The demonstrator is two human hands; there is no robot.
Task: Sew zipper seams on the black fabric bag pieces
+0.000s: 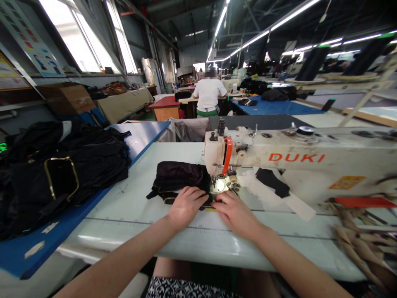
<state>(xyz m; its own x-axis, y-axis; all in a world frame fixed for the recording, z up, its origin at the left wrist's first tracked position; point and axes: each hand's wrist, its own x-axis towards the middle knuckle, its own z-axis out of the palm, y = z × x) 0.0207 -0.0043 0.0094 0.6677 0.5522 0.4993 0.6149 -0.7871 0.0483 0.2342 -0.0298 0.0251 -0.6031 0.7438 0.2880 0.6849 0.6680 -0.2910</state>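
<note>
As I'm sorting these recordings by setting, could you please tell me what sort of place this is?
Probably a sewing workshop: a sewing machine marked DUKI stands beside dark fabric, black cloth lies heaped on the left, and dark cones, apparently thread, stand at the upper right.

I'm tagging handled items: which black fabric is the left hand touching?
The black piece beside the sewing machine, partly under the left hand; the heap on the blue table and the small scrap lie apart.
</note>
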